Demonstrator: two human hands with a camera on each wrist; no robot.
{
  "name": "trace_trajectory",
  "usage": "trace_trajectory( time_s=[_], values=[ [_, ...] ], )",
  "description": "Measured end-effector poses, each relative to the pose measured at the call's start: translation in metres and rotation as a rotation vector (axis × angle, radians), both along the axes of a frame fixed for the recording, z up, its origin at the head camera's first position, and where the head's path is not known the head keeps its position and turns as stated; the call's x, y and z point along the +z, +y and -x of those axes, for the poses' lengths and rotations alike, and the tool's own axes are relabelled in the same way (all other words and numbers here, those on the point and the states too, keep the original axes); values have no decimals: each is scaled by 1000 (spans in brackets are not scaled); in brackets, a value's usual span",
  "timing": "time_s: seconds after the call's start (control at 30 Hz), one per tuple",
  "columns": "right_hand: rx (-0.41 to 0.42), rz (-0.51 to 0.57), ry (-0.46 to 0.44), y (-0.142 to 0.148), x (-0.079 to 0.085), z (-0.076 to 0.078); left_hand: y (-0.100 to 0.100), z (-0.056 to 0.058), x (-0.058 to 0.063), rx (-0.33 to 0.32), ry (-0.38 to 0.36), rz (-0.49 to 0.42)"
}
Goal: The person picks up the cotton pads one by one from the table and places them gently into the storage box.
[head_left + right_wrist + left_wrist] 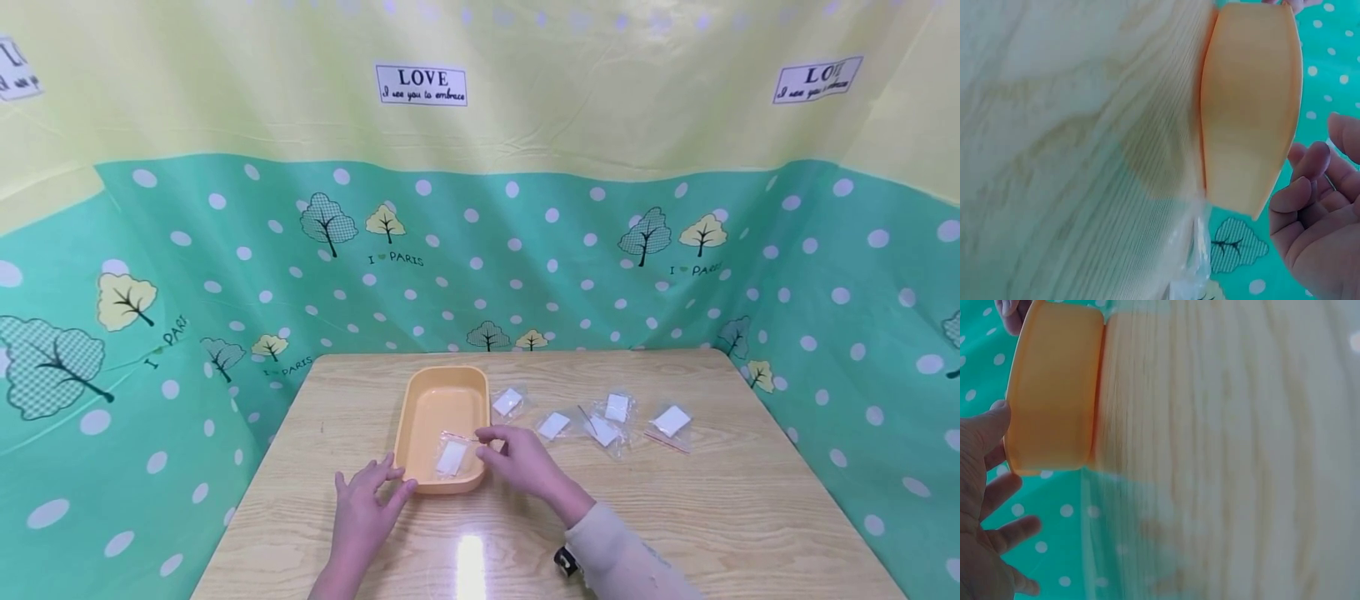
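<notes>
An orange-yellow tray (423,379) stands on the table, its near left corner held by my left hand (367,504). In the left wrist view, that hand's thumb (999,419) rests at the tray's rim, with the other fingers spread. Over the near part of the tray is a small clear zip bag (452,458) with a white rectangular piece inside. My right hand (525,462) is above the tray's right rim and pinches the bag's zip edge with its fingertips. In the right wrist view, the fingers (1310,162) curl beside the rim, the bag mostly hidden.
Right of the tray, several similar bags lie on the wooden table (675,517): one bag (508,402) close to the rim, another bag (555,426), an overlapping pair (602,431), and one bag (671,421) farthest right. A green and yellow curtain (517,275) surrounds the table.
</notes>
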State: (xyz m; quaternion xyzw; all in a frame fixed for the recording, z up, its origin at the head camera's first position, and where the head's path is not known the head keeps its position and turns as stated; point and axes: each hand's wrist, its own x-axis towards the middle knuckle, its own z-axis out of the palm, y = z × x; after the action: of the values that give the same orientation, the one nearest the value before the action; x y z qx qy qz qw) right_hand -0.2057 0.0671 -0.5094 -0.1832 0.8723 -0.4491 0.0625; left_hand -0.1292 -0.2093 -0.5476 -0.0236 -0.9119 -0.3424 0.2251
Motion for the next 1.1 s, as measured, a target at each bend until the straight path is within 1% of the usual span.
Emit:
trace_trajectory(
  time_s=[0.17, 0.27, 0.33, 0.4, 0.5, 0.63, 0.7, 0.83, 0.93, 1.1],
  values=[
    [-58, -12, -6, 12, -1, 7, 0, 0, -1, 9, -27, 0],
    [-107, -48, 12, 20, -3, 11, 1, 1, -1, 10, -44, -3],
    [-145, -90, 46, 26, -3, 14, 1, 1, -2, 7, -43, -4],
    [-194, -151, 74, 32, -3, 16, 1, 1, -2, 5, -41, -6],
    [-267, -274, 124, 42, -3, 20, 1, 1, -1, 0, -35, -10],
    [-338, -439, 165, 55, -7, 24, 0, 0, -1, -11, -34, -15],
    [-351, -507, 177, 60, -9, 26, 0, 1, 0, -15, -34, -14],
    [-353, -598, 182, 66, -15, 29, 0, 1, 0, -20, -27, -11],
    [-348, -629, 175, 68, -18, 31, -1, 2, -1, -21, -28, -8],
    [-339, -638, 147, 68, -22, 32, -1, 2, -1, -27, -35, -10]
  ],
)
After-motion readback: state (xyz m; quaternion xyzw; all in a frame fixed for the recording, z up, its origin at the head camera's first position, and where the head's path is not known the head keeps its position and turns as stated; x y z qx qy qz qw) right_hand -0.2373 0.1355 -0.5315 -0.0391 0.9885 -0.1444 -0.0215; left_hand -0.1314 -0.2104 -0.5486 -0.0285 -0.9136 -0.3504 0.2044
